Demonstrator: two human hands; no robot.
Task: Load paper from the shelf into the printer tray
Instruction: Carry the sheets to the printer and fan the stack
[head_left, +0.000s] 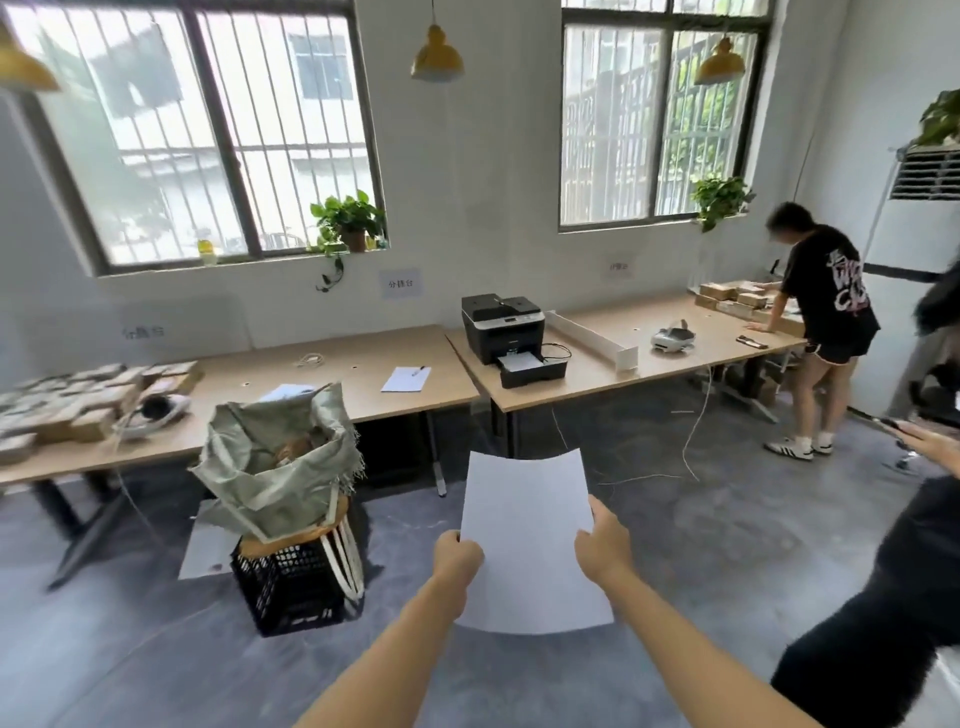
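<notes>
I hold a white sheaf of paper (527, 540) out in front of me over the floor. My left hand (457, 558) grips its left edge and my right hand (602, 543) grips its right edge. The black printer (501, 325) stands on the right-hand wooden table (623, 364), several steps ahead of the paper. Its tray (532, 369) is pulled out at the front with white paper showing in it. No shelf is in view.
A black crate with a grey-green sack (283, 467) stands left of my path. A left table (322, 395) holds boxes and a sheet with a pen. A person (826, 322) works at the far right table; another person's dark sleeve (883, 597) is close at right. Cables (691, 447) trail on the floor.
</notes>
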